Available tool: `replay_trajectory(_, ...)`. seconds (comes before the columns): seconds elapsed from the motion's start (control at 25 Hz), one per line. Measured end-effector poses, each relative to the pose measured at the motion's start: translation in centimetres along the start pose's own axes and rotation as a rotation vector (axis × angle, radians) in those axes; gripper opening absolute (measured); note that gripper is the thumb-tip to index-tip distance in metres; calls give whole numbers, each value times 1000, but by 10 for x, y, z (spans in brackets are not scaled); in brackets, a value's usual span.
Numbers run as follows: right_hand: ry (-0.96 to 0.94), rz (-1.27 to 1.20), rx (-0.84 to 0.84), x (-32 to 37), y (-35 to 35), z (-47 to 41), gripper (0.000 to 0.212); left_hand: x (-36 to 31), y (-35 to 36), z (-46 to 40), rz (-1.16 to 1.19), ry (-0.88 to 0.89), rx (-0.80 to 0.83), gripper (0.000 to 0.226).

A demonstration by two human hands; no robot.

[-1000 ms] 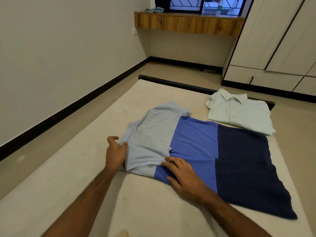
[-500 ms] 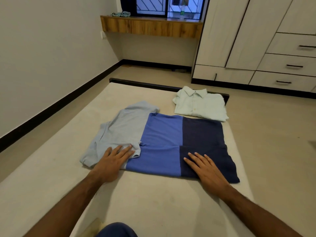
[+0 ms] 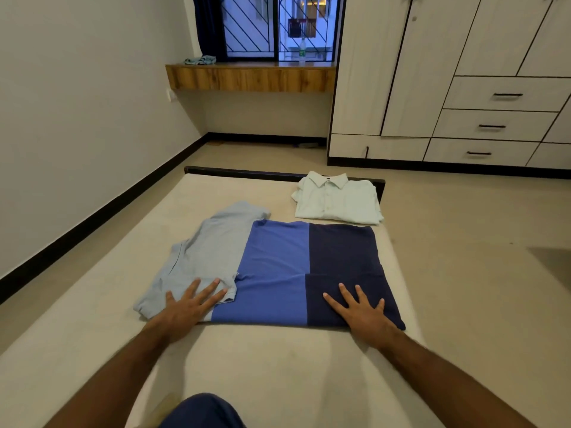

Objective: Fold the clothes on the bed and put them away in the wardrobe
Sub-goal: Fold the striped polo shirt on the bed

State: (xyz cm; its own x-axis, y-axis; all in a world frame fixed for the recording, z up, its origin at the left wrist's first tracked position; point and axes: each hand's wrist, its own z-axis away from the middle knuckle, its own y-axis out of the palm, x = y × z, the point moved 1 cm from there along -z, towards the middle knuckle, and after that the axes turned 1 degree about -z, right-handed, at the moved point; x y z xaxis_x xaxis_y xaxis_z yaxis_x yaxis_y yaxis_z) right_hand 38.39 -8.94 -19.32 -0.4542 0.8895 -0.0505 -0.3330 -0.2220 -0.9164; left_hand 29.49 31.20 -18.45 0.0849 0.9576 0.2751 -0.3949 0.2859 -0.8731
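A polo shirt (image 3: 278, 267) in three blues lies flat across the bed (image 3: 265, 366), pale blue at the left, mid blue in the middle, navy at the right. My left hand (image 3: 188, 307) rests flat with spread fingers on the pale blue part, beside the folded-in sleeve. My right hand (image 3: 361, 313) presses flat on the navy part near its front edge. A folded pale green shirt (image 3: 336, 199) with its collar up sits at the bed's far right corner. The wardrobe (image 3: 432, 72) stands across the floor at the right, doors and drawers closed.
A wooden shelf (image 3: 250, 77) under the window holds a crumpled cloth (image 3: 200, 60) and a bottle (image 3: 302, 50). Bare floor runs along both sides of the bed. The wall is at the left. My knee (image 3: 200, 412) shows at the bottom.
My left hand let go of the collar edge and now lies flat on the pale part. My right hand slid right onto the navy part. My view rose toward the window and wardrobe.
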Motion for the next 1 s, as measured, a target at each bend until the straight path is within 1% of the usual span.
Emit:
replay_trajectory(0.12, 8, -2, 23, 6, 5, 24, 82, 3, 4, 20, 122, 98, 35, 78)
replay_trajectory(0.32, -34, 0, 55, 10, 16, 70, 90, 11, 6, 58, 204, 209, 85, 71)
replay_trajectory(0.4, -44, 7, 63, 12, 23, 82, 92, 7, 20, 67, 189, 221, 96, 75)
replay_trajectory(0.52, -34, 4, 67, 17, 37, 100, 90, -6, 40, 81, 167, 198, 52, 86)
replay_trajectory(0.6, -17, -4, 54, 21, 45, 104, 90, -9, 41, 85, 154, 178, 46, 95)
replay_trajectory(0.64, -2, -6, 47, 24, 48, 105, 92, -10, 41, 84, 153, 168, 64, 95)
replay_trajectory(0.76, 43, -24, 51, 33, 55, 107, 103, -8, 28, 77, 186, 174, 172, 89)
replay_trajectory(0.8, 53, -36, 75, 35, 56, 107, 105, -6, 19, 71, 199, 200, 188, 86)
replay_trajectory(0.84, 56, -49, 114, 36, 54, 107, 105, -5, 6, 65, 225, 221, 194, 78)
replay_trajectory(0.92, 29, -48, 204, 30, 35, 102, 96, -6, -25, 50, 223, 214, 126, 53)
replay_trajectory(0.96, 7, -48, 230, 25, 22, 96, 88, -9, -40, 40, 158, 189, 62, 40)
replay_trajectory(1.0, -14, -80, 221, 19, 9, 85, 78, -15, -55, 27, 83, 165, -18, 32)
